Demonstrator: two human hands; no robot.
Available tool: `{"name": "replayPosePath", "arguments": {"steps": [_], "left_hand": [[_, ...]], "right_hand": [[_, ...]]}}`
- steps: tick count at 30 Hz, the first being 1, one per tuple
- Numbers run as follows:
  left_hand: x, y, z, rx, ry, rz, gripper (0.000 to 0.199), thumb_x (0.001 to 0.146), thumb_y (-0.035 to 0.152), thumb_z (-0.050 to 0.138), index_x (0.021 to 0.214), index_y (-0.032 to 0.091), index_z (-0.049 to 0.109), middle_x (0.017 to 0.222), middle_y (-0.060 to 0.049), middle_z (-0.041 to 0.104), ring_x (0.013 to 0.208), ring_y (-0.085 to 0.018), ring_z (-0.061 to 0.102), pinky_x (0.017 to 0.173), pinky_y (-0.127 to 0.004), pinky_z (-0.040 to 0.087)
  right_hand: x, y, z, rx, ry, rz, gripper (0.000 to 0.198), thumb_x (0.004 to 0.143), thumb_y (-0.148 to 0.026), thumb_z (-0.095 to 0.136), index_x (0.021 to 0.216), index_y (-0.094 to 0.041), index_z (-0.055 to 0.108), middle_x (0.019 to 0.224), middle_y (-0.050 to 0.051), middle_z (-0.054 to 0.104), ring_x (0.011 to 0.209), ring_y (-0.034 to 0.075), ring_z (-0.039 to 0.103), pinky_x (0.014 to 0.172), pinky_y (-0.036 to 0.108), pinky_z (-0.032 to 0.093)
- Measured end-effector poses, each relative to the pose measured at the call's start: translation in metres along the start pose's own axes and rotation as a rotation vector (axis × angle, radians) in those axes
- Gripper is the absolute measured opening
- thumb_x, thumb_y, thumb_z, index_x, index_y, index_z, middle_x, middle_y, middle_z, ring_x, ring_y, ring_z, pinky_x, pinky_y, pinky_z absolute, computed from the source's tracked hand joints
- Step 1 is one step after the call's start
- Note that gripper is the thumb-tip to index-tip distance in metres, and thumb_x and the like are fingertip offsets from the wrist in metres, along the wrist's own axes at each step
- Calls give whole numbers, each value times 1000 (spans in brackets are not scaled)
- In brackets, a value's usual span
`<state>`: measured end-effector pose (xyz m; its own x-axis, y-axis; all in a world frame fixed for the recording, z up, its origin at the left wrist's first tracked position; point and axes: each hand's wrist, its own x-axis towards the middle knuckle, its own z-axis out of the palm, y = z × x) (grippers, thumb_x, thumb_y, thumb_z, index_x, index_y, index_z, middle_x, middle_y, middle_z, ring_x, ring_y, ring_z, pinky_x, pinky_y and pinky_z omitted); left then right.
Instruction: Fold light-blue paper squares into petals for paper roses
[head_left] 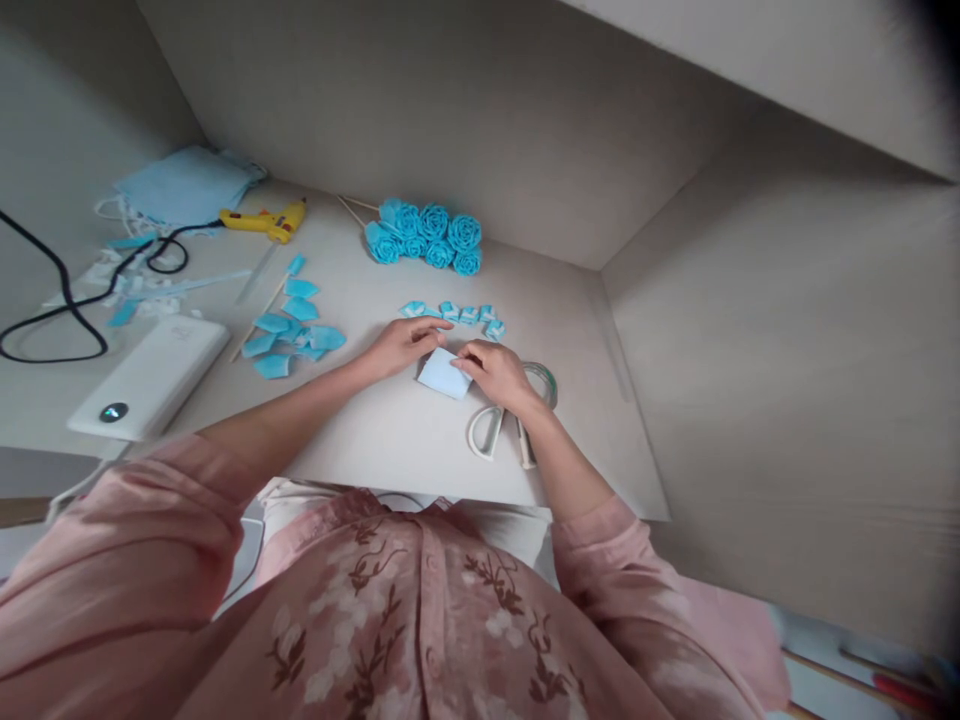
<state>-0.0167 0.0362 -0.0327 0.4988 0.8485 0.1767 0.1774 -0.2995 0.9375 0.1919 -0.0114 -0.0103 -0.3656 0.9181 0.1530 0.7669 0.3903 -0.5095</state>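
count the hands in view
2. The left hand is by the far-left part of the pale blue piece; the right hand touches that piece on its right side. Both hands are in plain view, though some fingertips are hard to make out.

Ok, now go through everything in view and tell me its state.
Glue gun: lying down, cord attached.
Cord: looped.
Power bank: lying flat, display lit.
Masks: piled.
Flowers: formed, bunched together.
Petals: cut, loose.
Small blue pieces: folded, spread out.
Pale sheet: on the table, right hand touching it.
White-handled tool: partly hidden; open or shut, can't tell.
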Motion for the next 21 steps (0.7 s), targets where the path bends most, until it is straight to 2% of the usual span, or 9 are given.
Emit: {"name": "replayPosePath", "arguments": {"steps": [3,5,7,9,11,14,19,21], "left_hand": [[1,0,-1,106,53,50,37,86,42,57,108,14,70,95,-8,72,78,-16,62,72,-28,47],[1,0,-2,238,90,139,26,85,37,61,97,16,71,95,-7,71,85,-18,63,78,-29,47],[1,0,-3,375,80,252,19,85,33,62,89,18,72,97,-8,71,93,-20,63,87,-32,47],[1,0,-4,487,29,321,16,86,31,62,87,19,72,100,-8,70,99,-22,62,94,-35,45],[1,-2,-4,567,-28,324,15,86,30,62,89,20,73,104,-9,69,101,-22,62,96,-37,44],[0,-4,-5,637,-91,301,17,85,29,63,96,20,74,110,-9,69,105,-24,62,98,-39,43],[0,-3,-6,718,-125,293,17,84,26,65,96,20,75,112,-9,69,106,-25,61,98,-39,43],[0,-2,-6,730,-137,292,17,83,25,66,96,20,76,112,-10,69,106,-25,61,97,-39,43]], "right_hand": [[0,0,1,-16,3,22,15,94,-29,59,85,-21,68,83,2,70,75,15,59,68,26,35],[-1,1,3,-33,-5,28,19,96,-29,56,84,-21,69,82,2,70,76,16,60,70,27,37],[0,2,4,-47,-8,8,21,97,-28,54,86,-21,70,86,4,70,82,18,62,74,28,41],[0,4,5,-43,19,-29,17,96,-26,55,96,-20,71,97,7,72,94,20,63,84,30,44],[0,5,4,-24,71,-50,20,94,-22,56,108,-21,70,109,8,71,104,22,62,91,32,45],[0,3,3,13,104,-35,22,93,-20,56,111,-24,69,108,7,71,101,21,64,90,33,46],[-2,-1,2,-66,-37,-21,11,90,-24,65,99,-22,70,101,6,72,92,20,64,81,30,45],[-3,-2,3,-114,-48,-11,13,88,-25,68,99,-21,70,102,7,71,92,21,64,79,30,43]]}}
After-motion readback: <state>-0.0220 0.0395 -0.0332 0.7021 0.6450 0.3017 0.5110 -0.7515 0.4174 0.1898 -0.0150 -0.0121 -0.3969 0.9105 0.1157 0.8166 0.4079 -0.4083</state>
